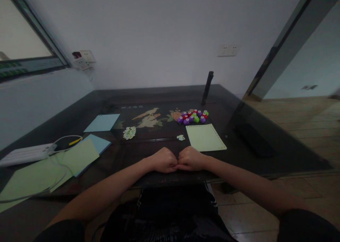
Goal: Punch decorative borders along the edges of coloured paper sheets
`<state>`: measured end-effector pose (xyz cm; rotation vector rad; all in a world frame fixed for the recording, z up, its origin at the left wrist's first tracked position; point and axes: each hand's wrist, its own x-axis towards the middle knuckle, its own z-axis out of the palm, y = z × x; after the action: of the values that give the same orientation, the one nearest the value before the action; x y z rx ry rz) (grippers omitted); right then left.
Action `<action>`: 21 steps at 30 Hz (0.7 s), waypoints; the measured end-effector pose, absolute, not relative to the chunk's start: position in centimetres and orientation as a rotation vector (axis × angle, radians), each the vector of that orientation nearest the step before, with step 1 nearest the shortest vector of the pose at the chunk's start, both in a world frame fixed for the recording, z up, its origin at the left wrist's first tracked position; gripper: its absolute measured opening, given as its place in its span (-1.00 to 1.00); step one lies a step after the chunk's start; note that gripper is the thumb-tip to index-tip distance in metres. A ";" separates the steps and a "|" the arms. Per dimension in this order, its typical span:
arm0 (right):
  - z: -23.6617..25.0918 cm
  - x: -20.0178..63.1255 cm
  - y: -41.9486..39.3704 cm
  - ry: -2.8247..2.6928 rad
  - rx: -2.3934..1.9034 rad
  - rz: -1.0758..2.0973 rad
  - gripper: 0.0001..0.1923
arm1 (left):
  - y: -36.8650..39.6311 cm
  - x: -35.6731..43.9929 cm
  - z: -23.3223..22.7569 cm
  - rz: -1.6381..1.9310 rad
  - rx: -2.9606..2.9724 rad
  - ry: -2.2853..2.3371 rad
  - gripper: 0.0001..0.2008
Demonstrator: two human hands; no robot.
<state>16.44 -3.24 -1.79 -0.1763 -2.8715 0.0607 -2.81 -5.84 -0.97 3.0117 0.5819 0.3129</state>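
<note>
My left hand (pixel 164 160) rests as a loose fist on the front edge of the dark glossy table (pixel 148 151). Against it, knuckles touching, lies my right hand (pixel 191 159), also curled closed. I see nothing held in either one. Just beyond my right hand is a pale yellow-green sheet of loose-leaf paper (pixel 205 137) with punched holes. A small floral cutout (pixel 181 138) lies ahead of my hands. Farther left sits a larger floral cutout (pixel 129 133). Behind the sheet is a cluster of small purple, red and green eyeball-like pieces (pixel 193 117).
A black post-like object (pixel 207 88) stands upright at the back. To the right lies a dark flat object (pixel 253 140). Blue paper (pixel 103 122), green sheets (pixel 39 174), a white power strip (pixel 25 154) with its cable, and a yellow pen-like item (pixel 75 141) occupy the left.
</note>
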 end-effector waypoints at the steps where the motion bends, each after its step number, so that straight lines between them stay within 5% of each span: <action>1: -1.7 16.4 -3.3 -2.871 -0.169 0.055 -0.50 | -5.9 -2.9 -1.0 0.321 3.018 0.572 -0.69; 9: 0.8 17.8 -3.3 -2.747 -0.251 0.062 -0.52 | -6.4 -3.1 -0.4 0.467 3.038 0.568 -0.67; 21: 3.4 26.4 5.7 -2.277 -1.589 0.075 -0.80 | -7.3 1.0 2.4 0.592 2.866 0.579 -0.81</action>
<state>26.36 5.72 3.44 -1.5894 -2.2773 0.0747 1.00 -7.33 2.38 2.8664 0.5792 0.5920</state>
